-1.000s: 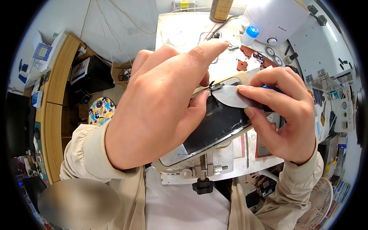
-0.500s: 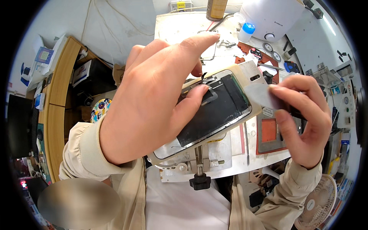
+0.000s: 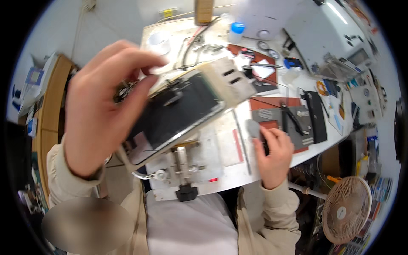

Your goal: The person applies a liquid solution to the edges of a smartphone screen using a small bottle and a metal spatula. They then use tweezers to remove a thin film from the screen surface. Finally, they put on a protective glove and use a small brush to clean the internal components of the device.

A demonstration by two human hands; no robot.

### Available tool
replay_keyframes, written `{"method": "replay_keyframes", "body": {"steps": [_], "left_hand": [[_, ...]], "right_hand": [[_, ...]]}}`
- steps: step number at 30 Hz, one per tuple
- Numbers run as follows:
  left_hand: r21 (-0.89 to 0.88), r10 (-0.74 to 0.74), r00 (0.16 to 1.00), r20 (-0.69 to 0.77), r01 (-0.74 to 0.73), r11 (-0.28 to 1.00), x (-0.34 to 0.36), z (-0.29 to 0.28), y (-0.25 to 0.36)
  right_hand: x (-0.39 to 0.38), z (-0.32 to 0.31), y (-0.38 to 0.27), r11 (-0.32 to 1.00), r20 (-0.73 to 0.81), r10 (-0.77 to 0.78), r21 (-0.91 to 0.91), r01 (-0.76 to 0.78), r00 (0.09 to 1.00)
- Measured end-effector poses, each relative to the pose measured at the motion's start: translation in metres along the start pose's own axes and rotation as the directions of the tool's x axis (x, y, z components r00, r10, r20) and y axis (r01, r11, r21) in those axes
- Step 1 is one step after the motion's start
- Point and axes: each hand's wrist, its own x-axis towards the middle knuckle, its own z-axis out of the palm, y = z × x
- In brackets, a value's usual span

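Note:
A phone screen (image 3: 182, 110) with a black back and a silvery rim lies tilted in a cream clamp holder (image 3: 227, 80), which stands on a metal stand with a black knob (image 3: 187, 193). Small cable parts (image 3: 173, 95) sit along its upper edge. My left hand (image 3: 100, 102), blurred, hovers over the screen's left end, its fingers bent and thumb apart; nothing shows in it. Lower right of the holder, over the desk's near part, my right hand (image 3: 274, 159) is closed round the dark handle of a pry tool with a rounded grey blade (image 3: 252, 128).
Pliers (image 3: 292, 121) lie on a grey and red-brown mat (image 3: 272, 108) right of the holder. A long thin metal tool (image 3: 242, 142) rests on the white desk (image 3: 227, 176). Farther back stand a blue-capped bottle (image 3: 236, 32) and a white cup (image 3: 158, 42). A fan (image 3: 346, 210) stands at lower right.
My left hand has lifted off the screen's cable parts and moved left. My right hand, still gripping the pry tool, has gone from the holder's right end down toward the desk. The view has shifted.

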Motion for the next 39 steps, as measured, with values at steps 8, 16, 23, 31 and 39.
{"method": "replay_keyframes", "body": {"steps": [8, 16, 23, 31, 39], "left_hand": [[-0.157, -0.328, 0.942, 0.072, 0.335, 0.929, -0.048, -0.048, -0.058], [-0.18, -0.466, 0.881, -0.084, 0.447, 0.876, -0.135, -0.037, -0.121], [-0.26, -0.662, 0.741, -0.109, 0.622, 0.739, -0.178, -0.035, -0.144], [-0.277, -0.618, 0.782, -0.083, 0.577, 0.768, -0.17, -0.058, -0.128], [-0.229, -0.501, 0.845, -0.19, 0.458, 0.859, -0.168, -0.05, -0.139]], "right_hand": [[-0.021, -0.021, 0.012, 0.996, -0.144, 0.032, 0.086, -0.02, 0.989], [-0.028, -0.046, 0.062, 0.932, -0.179, 0.341, 0.197, -0.306, 0.923], [-0.001, -0.037, 0.068, 0.967, -0.123, 0.184, 0.202, -0.157, 0.975], [0.043, -0.042, 0.051, 0.978, 0.04, 0.105, 0.174, -0.111, 0.994], [0.018, -0.041, 0.059, 0.971, -0.029, 0.012, 0.239, -0.004, 1.0]]}}
